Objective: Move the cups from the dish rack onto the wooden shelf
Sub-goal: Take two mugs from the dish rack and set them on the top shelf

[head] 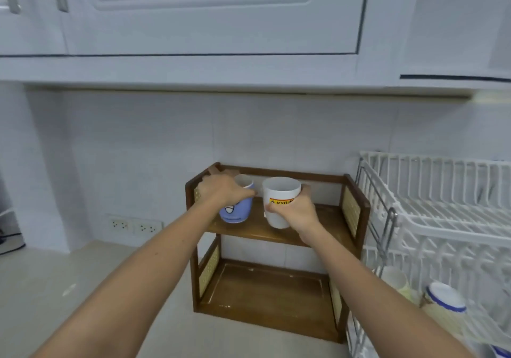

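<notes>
cups are the concern, and two of them sit at the centre of the frame on the upper board of the wooden shelf [326, 219]. the blue cup [236, 209], with a cartoon face, is tilted, its base lifted toward the viewer, and the left hand [221, 191] is clamped over its rim and side from above; that grip probably suits lowering it flat near the shelf's left wall. the white cup [280, 195] with a yellow label stands upright just beside it, and the right hand [294, 212] is closed around its lower body from the front, likely to steady it as it settles on the board. whether either base rests fully on the wood i cannot tell. the lower board of the shelf is bare. at the right edge of the frame the white dish rack [442, 219] stands on the counter [83, 288], touching or just beside the shelf, and its lower tier holds more cups [445, 302], so the job looks partly done.
</notes>
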The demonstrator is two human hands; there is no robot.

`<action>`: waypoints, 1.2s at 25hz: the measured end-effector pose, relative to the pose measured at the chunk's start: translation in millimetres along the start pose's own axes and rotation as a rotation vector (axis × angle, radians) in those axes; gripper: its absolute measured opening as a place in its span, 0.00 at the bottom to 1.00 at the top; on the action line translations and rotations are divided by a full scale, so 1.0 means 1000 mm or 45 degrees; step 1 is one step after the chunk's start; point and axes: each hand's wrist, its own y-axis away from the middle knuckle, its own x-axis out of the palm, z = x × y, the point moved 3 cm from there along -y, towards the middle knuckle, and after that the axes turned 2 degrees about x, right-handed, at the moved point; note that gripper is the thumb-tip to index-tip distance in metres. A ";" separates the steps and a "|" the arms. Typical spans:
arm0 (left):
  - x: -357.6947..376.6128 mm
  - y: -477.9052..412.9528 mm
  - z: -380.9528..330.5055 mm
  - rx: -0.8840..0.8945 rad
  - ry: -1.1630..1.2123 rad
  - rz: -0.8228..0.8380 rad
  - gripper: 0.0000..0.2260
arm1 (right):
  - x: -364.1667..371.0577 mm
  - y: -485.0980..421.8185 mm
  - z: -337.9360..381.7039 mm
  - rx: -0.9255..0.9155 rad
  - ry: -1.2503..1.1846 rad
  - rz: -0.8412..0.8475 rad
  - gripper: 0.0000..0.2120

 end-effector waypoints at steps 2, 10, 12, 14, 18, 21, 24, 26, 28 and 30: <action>0.010 -0.010 0.002 -0.004 -0.014 0.016 0.42 | 0.010 -0.014 -0.006 0.018 0.032 -0.007 0.37; 0.035 -0.057 0.011 0.058 -0.082 0.102 0.41 | 0.030 -0.052 -0.033 0.139 0.077 -0.064 0.39; 0.041 -0.063 0.014 0.064 -0.069 0.116 0.41 | 0.030 -0.056 -0.038 0.130 0.058 -0.061 0.39; 0.045 -0.067 0.015 0.061 -0.038 0.090 0.40 | 0.031 -0.058 -0.042 0.100 0.041 -0.047 0.39; 0.049 -0.066 0.018 0.085 -0.047 0.065 0.41 | 0.033 -0.057 -0.045 0.091 0.039 -0.022 0.39; 0.044 -0.059 0.018 0.100 -0.064 0.148 0.46 | 0.032 -0.048 -0.043 0.104 0.006 -0.004 0.41; 0.036 -0.028 0.013 0.079 -0.040 0.037 0.43 | 0.017 -0.011 -0.039 0.106 0.140 -0.031 0.41; 0.040 0.011 0.001 0.225 0.075 -0.278 0.36 | -0.003 0.030 -0.042 0.007 0.169 -0.015 0.39; 0.053 0.062 -0.017 0.572 0.348 -0.553 0.26 | -0.030 0.076 -0.047 -0.098 0.120 0.052 0.36; 0.073 0.120 -0.036 0.842 0.644 -0.604 0.20 | -0.065 0.117 -0.054 -0.196 0.078 0.033 0.30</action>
